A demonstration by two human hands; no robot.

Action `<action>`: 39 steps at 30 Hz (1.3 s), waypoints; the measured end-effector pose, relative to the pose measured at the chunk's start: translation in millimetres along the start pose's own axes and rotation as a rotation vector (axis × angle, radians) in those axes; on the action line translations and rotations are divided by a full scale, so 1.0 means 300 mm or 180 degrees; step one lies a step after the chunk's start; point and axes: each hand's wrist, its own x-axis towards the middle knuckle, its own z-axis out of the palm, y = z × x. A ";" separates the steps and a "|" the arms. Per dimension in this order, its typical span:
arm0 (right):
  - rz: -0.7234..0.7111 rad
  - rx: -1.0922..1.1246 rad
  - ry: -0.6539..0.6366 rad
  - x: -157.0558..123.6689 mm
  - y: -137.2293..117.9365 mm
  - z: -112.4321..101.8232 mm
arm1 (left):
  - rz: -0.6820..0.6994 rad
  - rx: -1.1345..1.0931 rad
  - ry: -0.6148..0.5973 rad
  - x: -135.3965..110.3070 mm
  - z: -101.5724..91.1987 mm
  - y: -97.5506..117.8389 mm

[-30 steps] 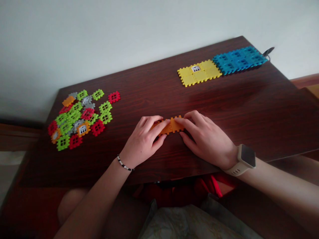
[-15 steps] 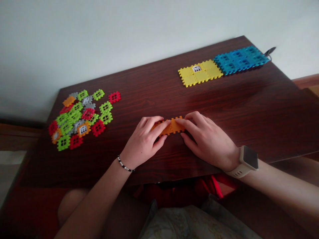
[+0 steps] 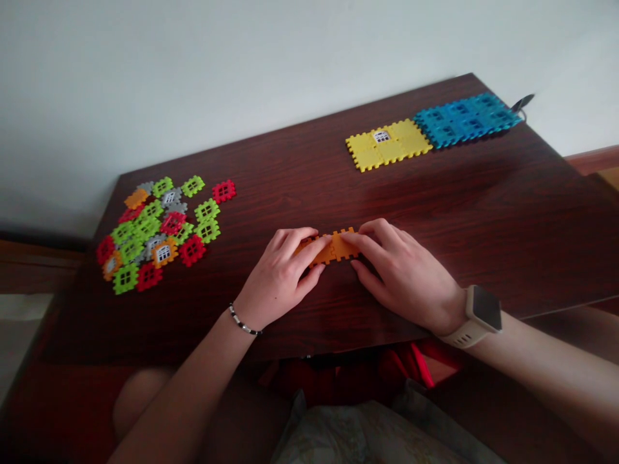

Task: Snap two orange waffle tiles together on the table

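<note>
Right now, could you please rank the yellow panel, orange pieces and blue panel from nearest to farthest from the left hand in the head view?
1. Orange pieces: touching the left hand, on its right.
2. Yellow panel: farther back, to the right.
3. Blue panel: farthest, just past the right end of the yellow one.

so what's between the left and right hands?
Orange toothed tiles, touched by both the left hand and the right hand; the head view shows it.
</note>
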 end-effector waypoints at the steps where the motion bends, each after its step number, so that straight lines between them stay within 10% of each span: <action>1: -0.0004 0.0002 -0.0003 0.000 0.000 0.000 | 0.0002 -0.0001 -0.0002 0.001 0.001 0.000; 39: 0.0048 0.0067 -0.0063 -0.001 -0.002 -0.003 | -0.0079 -0.0076 -0.0047 -0.001 0.000 0.003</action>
